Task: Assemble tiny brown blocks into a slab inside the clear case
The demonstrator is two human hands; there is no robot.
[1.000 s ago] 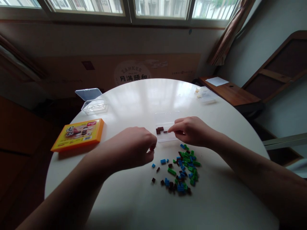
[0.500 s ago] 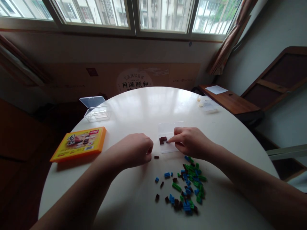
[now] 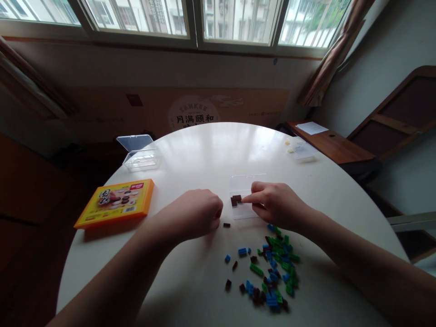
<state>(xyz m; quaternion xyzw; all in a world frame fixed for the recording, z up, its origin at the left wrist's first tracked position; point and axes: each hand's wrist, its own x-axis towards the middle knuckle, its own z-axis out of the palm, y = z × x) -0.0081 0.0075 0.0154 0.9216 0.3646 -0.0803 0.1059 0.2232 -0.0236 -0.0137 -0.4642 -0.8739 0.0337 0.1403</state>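
Note:
My right hand [image 3: 277, 202] reaches over a shallow clear plastic box [image 3: 245, 212]. Its index finger is stretched out with the tip against several dark brown toy bricks [image 3: 235, 199], grouped at the box's left side; the other fingers are curled and nothing shows gripped. My left hand [image 3: 199, 212] rests closed on the table, left of the box. Its fingertips are hidden, so I cannot see what they hold, if anything. One loose brown brick [image 3: 226, 225] lies just right of the left hand. Nearer me spreads a pile of blue, green and brown bricks [image 3: 272, 268].
A yellow-orange game box [image 3: 116, 202] lies on the white round table [image 3: 194, 159] at the left. Behind it stands an open clear case [image 3: 141, 159]. Another clear container [image 3: 301, 151] with pale pieces sits at the far right. A wooden desk [image 3: 344, 147] is beyond.
My right fingertip has pushed a small brown brick leftward against the other brown bricks in the box. My left hand stays closed in place. The whole view has shifted slightly.

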